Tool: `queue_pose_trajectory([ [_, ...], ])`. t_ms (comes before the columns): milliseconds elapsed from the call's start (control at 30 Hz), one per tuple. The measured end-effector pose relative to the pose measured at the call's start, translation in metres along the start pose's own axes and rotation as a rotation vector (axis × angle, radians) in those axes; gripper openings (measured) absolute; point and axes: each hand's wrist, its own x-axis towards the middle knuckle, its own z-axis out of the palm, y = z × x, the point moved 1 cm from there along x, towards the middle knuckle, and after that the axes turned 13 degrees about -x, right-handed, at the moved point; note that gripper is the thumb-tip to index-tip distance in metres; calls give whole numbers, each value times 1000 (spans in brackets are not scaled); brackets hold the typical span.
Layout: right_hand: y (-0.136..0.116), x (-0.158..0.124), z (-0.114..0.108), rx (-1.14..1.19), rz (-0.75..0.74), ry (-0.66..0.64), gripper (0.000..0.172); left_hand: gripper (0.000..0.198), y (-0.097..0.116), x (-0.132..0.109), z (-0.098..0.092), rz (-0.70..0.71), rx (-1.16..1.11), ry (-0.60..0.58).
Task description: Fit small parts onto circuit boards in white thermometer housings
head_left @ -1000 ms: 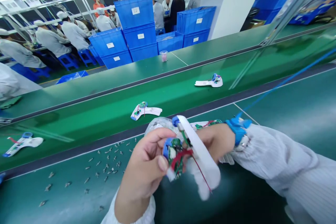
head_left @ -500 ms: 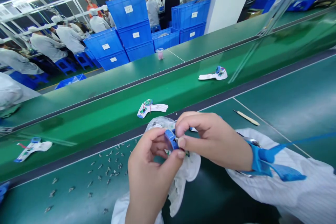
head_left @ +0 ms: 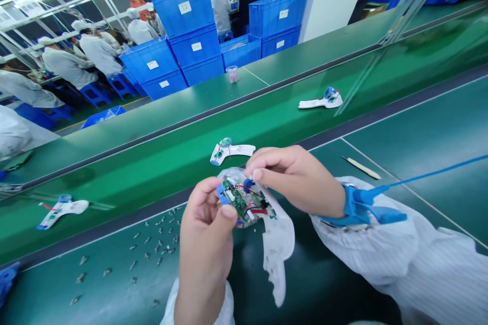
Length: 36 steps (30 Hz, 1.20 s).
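Note:
My left hand is closed on the blue-edged frame of a green circuit board, gripping it between thumb and fingers. My right hand pinches at a small dark blue round part just right of the board; its fingertips partly cover it. Red and black wires run from the board toward a white curved plastic housing, which lies below my right hand with its handle end toward me. Behind the board is a clear plastic bag, mostly hidden.
Several small metal pieces lie scattered at the left. On the green conveyor belt sit white housings with boards, one of them just beyond my hands. A thin pointed tool lies at the right. Blue crates and people stand behind.
My left hand has turned the blue-framed board, so its green face now shows. My right hand has moved slightly left and up. Housings on the belt have shifted right.

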Motion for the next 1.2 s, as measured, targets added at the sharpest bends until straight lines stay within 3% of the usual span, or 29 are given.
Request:
queue_pose_trajectory([
  [67, 0, 0, -2, -91, -64, 29, 17, 30, -1, 2, 1, -71, -89, 6],
  [267, -5, -8, 2, -96, -540, -27, 21, 23, -1, 3, 5, -173, -231, 59],
  [600, -9, -18, 8, -252, -634, -27, 17, 28, -4, 0, 2, -217, -224, 31],
  [833, -13, -27, 10, -400, -543, -70, 19, 25, -5, 0, 2, -180, -160, 26],
  [933, -12, -30, 10, -369, -441, -6, 19, 24, -7, 3, 3, -127, -146, 33],
  [1100, -12, -29, 10, -220, -268, 159, 18, 30, -7, 4, 2, 90, -40, 155],
  [1200, -15, -27, 8, -140, -155, 187, 22, 27, -7, 0, 3, 156, 47, 128],
])
